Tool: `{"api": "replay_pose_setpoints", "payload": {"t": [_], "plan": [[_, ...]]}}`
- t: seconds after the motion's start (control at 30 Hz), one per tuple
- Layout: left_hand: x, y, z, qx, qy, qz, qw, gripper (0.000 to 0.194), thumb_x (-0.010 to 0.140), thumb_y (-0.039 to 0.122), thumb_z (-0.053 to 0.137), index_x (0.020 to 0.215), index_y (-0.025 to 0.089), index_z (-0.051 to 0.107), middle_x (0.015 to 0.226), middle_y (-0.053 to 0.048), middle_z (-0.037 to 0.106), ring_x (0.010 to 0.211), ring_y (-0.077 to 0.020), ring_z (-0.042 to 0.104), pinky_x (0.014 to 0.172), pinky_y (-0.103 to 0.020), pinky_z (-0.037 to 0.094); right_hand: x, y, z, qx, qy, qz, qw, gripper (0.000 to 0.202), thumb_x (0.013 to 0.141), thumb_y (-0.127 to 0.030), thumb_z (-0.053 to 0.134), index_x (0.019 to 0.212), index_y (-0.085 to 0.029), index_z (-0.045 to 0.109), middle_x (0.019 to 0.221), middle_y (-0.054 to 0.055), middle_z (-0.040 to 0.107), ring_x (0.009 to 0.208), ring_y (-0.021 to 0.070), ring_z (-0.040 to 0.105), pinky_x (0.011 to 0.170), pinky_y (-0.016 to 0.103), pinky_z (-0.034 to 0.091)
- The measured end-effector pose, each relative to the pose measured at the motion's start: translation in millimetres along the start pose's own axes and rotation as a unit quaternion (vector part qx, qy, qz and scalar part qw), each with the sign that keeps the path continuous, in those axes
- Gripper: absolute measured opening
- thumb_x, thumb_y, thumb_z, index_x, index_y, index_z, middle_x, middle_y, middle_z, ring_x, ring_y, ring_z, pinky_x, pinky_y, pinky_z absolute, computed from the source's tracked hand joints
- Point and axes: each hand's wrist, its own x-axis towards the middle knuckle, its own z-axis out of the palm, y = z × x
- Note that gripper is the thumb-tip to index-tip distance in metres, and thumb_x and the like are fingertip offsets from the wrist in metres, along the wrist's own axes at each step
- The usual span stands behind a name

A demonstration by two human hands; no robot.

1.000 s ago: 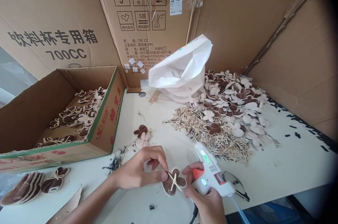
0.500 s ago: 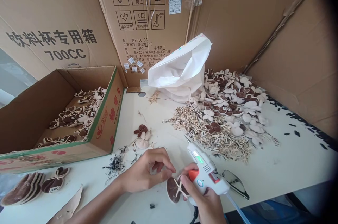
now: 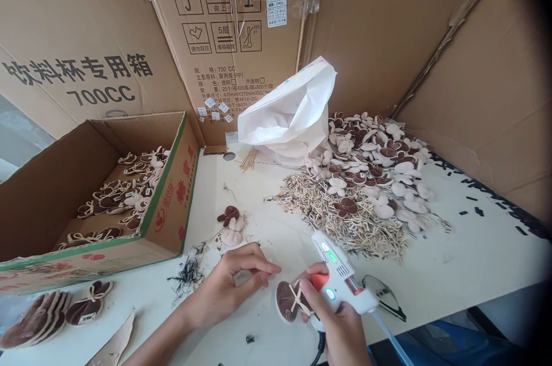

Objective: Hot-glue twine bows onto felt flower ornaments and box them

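My right hand [image 3: 338, 320] holds a white and orange glue gun [image 3: 340, 274], its nozzle pointing up and left and a green light lit. Between the thumb and fingers of that hand is also a brown fabric piece [image 3: 285, 300] with a cream cord bow. My left hand [image 3: 235, 279] hovers just left of the piece, fingers apart and nothing between them. Above it lie a brown piece [image 3: 227, 216] and a pale piece [image 3: 233, 232] on the white table [image 3: 254, 205].
An open cardboard box [image 3: 166, 210] of bowed pieces stands left. Behind are a white bag [image 3: 288, 118], a pile of cords [image 3: 345, 228] and a heap of fabric pieces [image 3: 379, 153]. Glasses [image 3: 385, 297] lie right of the glue gun. Black threads [image 3: 188, 277] lie near my left hand.
My left hand has drawn away from the brown piece and its fingers have straightened. The piece and glue gun have shifted slightly right in my right hand. The whole view has moved a little.
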Motion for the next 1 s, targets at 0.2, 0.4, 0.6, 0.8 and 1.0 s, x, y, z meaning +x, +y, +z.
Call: {"api": "replay_pose_setpoints", "payload": {"t": [0.2,0.4,0.6,0.8,1.0], "plan": [[0.9,2.6,3.6,-0.013,0.013,0.008,1.000,0.022,0.111,0.033,0.065,0.115,0.025,0.086,0.102,-0.008,0.070,0.092,-0.0198,0.072,0.086,-0.033,0.057,-1.6,-0.6,2.3,-0.003,0.037,0.004,0.999,0.050,0.072,-0.050,0.102,0.101,-0.023,0.071,0.076,0.000,0.074,0.058,0.0183,0.061,0.049,0.028,0.052],[1.1,0.8,8.1,-0.070,0.044,-0.028,0.996,0.015,0.102,0.031,0.079,0.111,0.020,0.076,0.095,-0.006,0.080,0.088,-0.0197,0.075,0.087,-0.032,0.057,-2.5,-2.0,3.9,0.005,0.035,0.001,0.999,0.052,0.070,-0.050,0.103,0.100,-0.023,0.071,0.073,-0.001,0.072,0.056,0.0179,0.061,0.048,0.029,0.053],[1.2,1.6,9.4,-0.046,0.053,-0.029,0.997,0.017,0.096,0.033,0.084,0.089,0.017,0.083,0.095,-0.010,0.084,0.087,-0.0220,0.077,0.082,-0.031,0.058,0.0,3.7,-2.4,0.006,0.022,-0.001,1.000,0.049,0.072,-0.049,0.103,0.100,-0.022,0.072,0.072,0.000,0.073,0.056,0.0183,0.061,0.047,0.029,0.052],[0.8,-2.3,9.1,-0.060,0.046,0.004,0.997,0.007,0.097,0.022,0.080,0.095,0.016,0.083,0.096,-0.009,0.082,0.088,-0.0213,0.077,0.086,-0.031,0.061,0.9,6.2,-4.6,0.001,0.031,0.010,0.999,0.050,0.074,-0.051,0.102,0.103,-0.024,0.071,0.075,0.000,0.074,0.059,0.0198,0.062,0.048,0.029,0.052],[-1.1,-2.2,8.8,-0.085,0.034,0.020,0.996,0.006,0.098,0.019,0.078,0.100,0.016,0.083,0.099,-0.011,0.081,0.090,-0.0212,0.076,0.087,-0.031,0.061,0.2,3.9,-2.9,-0.004,0.045,0.013,0.999,0.052,0.070,-0.052,0.103,0.100,-0.022,0.074,0.073,0.002,0.074,0.059,0.0220,0.063,0.047,0.032,0.053]]}}
